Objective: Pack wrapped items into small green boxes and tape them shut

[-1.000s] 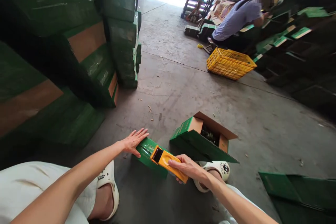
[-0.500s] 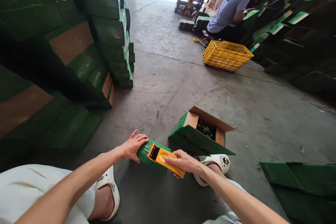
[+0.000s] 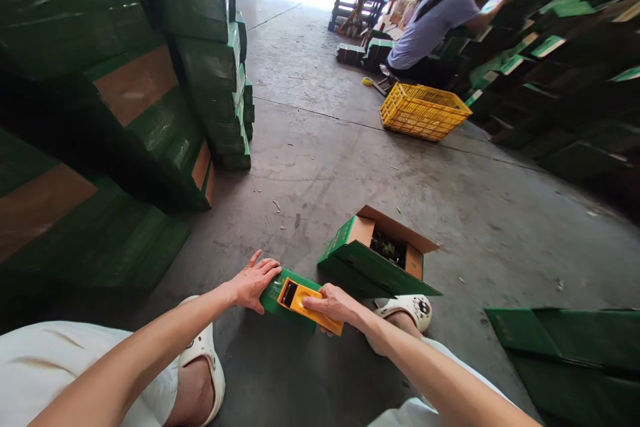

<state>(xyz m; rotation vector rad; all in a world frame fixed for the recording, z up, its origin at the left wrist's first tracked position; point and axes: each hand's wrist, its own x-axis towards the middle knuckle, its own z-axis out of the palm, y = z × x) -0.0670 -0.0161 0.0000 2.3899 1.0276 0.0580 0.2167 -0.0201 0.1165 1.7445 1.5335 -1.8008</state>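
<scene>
A closed green cardboard box (image 3: 295, 273) with shiny clear tape on its top stands on the floor between my feet. My left hand (image 3: 256, 282) grips its left end, thumb on the near side and fingers across the top edge, the index finger lifted. In my right hand (image 3: 331, 307) is a yellow tape dispenser (image 3: 305, 302), its dark front end lying against the box top. My thumb rests on the dispenser's upper face, while the other fingers are mostly hidden underneath. Just beyond the right hand stands an open green box (image 3: 360, 267) with dark leafy contents.
Stacked green boxes (image 3: 200, 47) rise along the left. Flattened green cardboard (image 3: 565, 347) lies at the lower right. Farther off are a yellow crate (image 3: 425, 113), a crouching person (image 3: 430, 27) and more green boxes (image 3: 550, 80) on the right. Small scraps dot the concrete floor.
The tape dispenser in my right hand has shifted slightly left along the box top. My left hand keeps its place on the box. The crouching person has raised an arm.
</scene>
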